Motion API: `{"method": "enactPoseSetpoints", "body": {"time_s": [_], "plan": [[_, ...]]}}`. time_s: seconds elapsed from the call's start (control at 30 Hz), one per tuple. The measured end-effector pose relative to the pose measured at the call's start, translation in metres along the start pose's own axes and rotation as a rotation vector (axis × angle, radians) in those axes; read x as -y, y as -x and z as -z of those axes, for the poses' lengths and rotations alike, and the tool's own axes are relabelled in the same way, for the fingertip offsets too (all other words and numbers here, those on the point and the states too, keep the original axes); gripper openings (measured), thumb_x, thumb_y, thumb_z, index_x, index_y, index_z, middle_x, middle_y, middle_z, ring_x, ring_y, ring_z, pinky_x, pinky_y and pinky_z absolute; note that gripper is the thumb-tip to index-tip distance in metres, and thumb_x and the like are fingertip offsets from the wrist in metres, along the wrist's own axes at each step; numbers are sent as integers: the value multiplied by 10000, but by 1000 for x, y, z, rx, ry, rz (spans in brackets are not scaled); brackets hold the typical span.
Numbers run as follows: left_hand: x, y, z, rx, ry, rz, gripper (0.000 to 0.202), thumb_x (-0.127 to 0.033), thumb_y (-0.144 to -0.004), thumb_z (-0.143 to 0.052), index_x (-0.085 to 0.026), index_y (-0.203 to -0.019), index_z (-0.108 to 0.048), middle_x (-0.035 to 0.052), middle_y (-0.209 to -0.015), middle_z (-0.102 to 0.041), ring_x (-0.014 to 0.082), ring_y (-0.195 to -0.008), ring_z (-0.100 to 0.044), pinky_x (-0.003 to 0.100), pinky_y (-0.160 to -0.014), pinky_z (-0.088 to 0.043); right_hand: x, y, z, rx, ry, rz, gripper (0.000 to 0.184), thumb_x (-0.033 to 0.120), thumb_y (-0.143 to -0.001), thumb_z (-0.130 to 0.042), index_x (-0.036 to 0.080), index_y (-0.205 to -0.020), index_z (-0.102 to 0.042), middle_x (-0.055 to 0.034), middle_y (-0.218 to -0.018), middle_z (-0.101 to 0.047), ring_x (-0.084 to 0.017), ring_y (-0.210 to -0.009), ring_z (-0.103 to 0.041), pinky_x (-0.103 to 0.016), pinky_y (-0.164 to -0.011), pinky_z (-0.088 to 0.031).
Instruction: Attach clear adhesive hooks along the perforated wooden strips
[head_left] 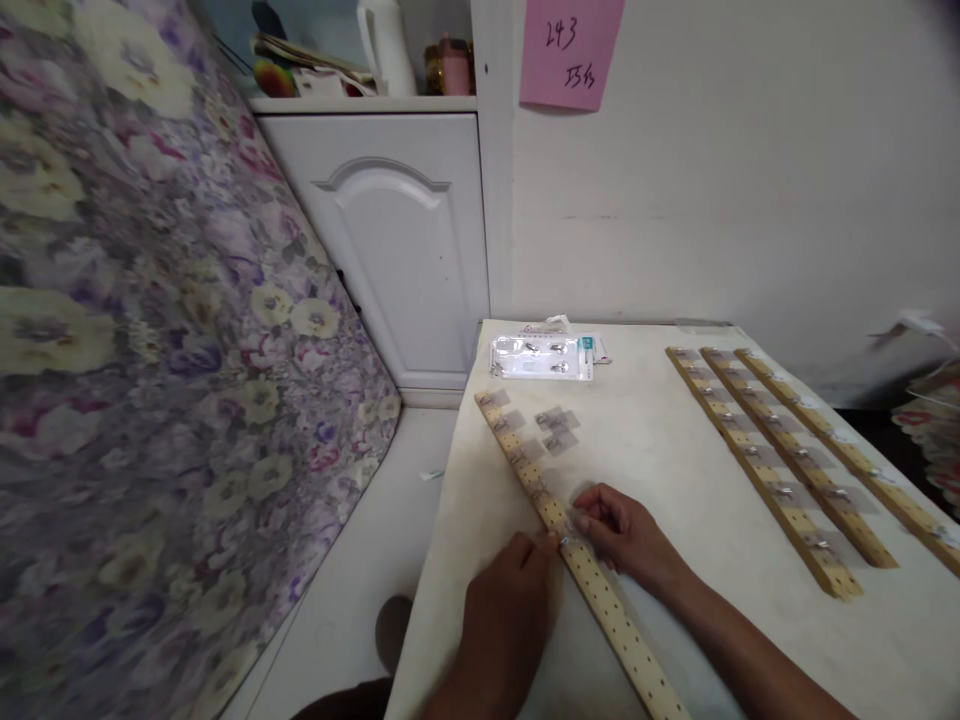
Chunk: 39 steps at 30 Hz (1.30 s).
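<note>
A long wooden strip with rows of holes lies slantwise on the white table, between my two hands. Near its middle is a clear plastic hook patch with a small metal hook. My left hand is closed, its fingertips at the metal hook on the strip's left edge. From the other side, my right hand pinches the patch's right edge, fingers curled. Farther up the strip sit several similar hook patches. Loose hook patches lie just right of the strip.
Three wooden strips bearing hook patches lie at the table's right side. Clear hook packaging rests near the back edge. A floral curtain hangs at left, beside a white cabinet. A pink note is on the wall.
</note>
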<state>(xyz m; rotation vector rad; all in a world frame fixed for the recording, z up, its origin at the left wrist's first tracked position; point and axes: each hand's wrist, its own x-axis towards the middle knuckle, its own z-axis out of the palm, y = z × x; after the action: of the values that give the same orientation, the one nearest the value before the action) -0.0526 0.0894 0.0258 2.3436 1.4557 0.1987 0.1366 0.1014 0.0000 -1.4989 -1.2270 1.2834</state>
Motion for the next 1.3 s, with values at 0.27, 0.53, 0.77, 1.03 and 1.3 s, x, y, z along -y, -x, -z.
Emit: {"method": "enactPoseSetpoints", "body": {"time_s": [0.27, 0.53, 0.77, 1.03, 1.3], "plan": [[1, 0, 2, 2, 0, -14, 445, -144, -883, -347, -320, -1256, -514, 18, -954, -620, 184, -772, -607, 256, -625, -413, 2, 0, -6, -94, 124, 29, 161, 339, -748, -628, 207, -778, -543, 46, -605, -512, -96, -500, -451, -203, -422, -363], [-1, -2, 5, 33, -21, -2, 439, -152, -884, -363, -327, -1259, -509, 22, -952, -618, 177, -755, -617, 244, -599, -417, 3, -4, -6, -118, 182, 44, 140, 295, -698, -653, 210, -741, -551, 45, -596, -511, -122, -566, -473, -228, -512, -364], [0, -2, 4, 37, -27, -2, 436, -163, -890, -357, -335, -1262, -506, 25, -952, -613, 182, -756, -618, 247, -609, -425, 2, -6, -6, -113, 154, 27, 176, 274, -675, -674, 210, -797, -565, 62, -590, -480, -111, -549, -460, -224, -505, -358], [4, -3, 5, 80, 9, 0, 451, -158, -888, -348, -344, -1277, -480, 24, -984, -597, 179, -797, -631, 260, -660, -458, -5, -5, -8, -85, 45, 15, 196, 325, -710, -666, 209, -789, -529, 73, -571, -473, -82, -458, -425, -190, -385, -324], [4, 0, 10, 64, 142, 15, 438, -159, -880, -328, -278, -1259, -511, 47, -1022, -607, 183, -860, -630, 285, -759, -484, -2, 0, 6, -175, 103, 134, 208, 407, -813, -566, 199, -823, -553, 33, -668, -536, -99, -508, -487, -212, -443, -388]]}}
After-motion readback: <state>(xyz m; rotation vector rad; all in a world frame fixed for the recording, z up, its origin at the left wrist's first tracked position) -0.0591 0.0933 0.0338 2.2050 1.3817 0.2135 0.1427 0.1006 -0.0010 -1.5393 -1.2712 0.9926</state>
